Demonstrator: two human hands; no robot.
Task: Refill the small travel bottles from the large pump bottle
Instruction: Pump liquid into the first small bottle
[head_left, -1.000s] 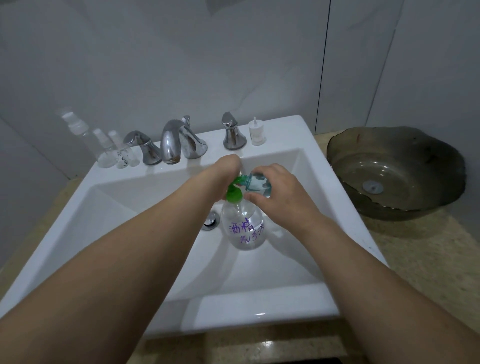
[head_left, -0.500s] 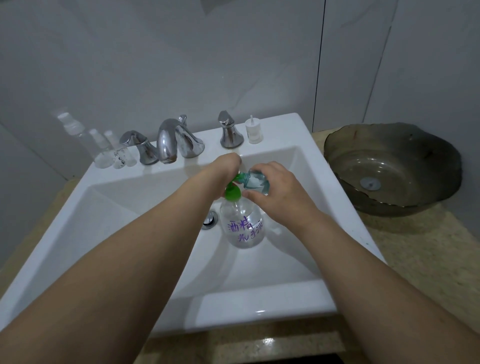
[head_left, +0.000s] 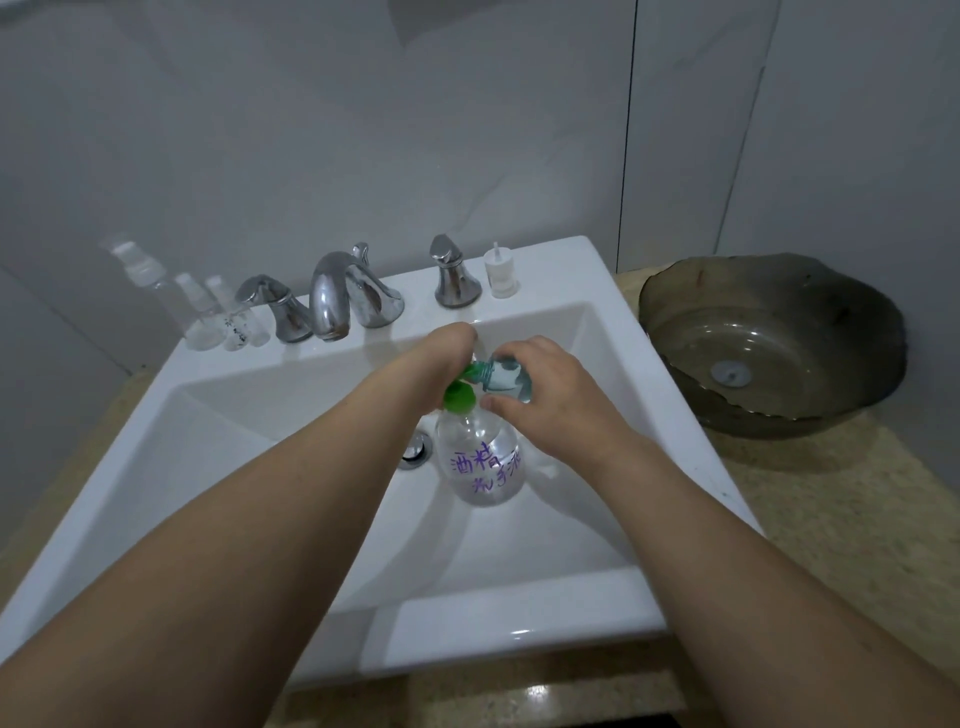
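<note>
Hardly anything has been altered over the last second: the same pose is kept by both hands, and only the view has drifted slightly. The pump bottle (head_left: 480, 462), clear and marked in purple, is stood upright in the sink (head_left: 613, 291), just beside the drain (head_left: 415, 451). Its green pump head (head_left: 460, 395) is covered by the left hand (head_left: 441, 358), which is laid over the top; the fingers are hidden behind the wrist, so how far they are curled cannot be told, though a pressing hold on the pump is judged likely. A small travel bottle (head_left: 506, 379), tinted blue, is gripped in the curled fingers of the right hand (head_left: 545, 400) and tilted so that its mouth is brought against the green nozzle. Some liquid appears to be held in it already, but the level cannot be read.

Since the pose is unchanged, filling of this bottle is judged to be under way, not finished. Three more small bottles (head_left: 208, 317) are left standing on the rim at the left of the tap (head_left: 332, 296), and a white cap (head_left: 500, 273) is set at the right of the far handle (head_left: 451, 275), presumably belonging to the bottle in hand. A dark glass bowl (head_left: 675, 291) is seen on the counter to the right.
</note>
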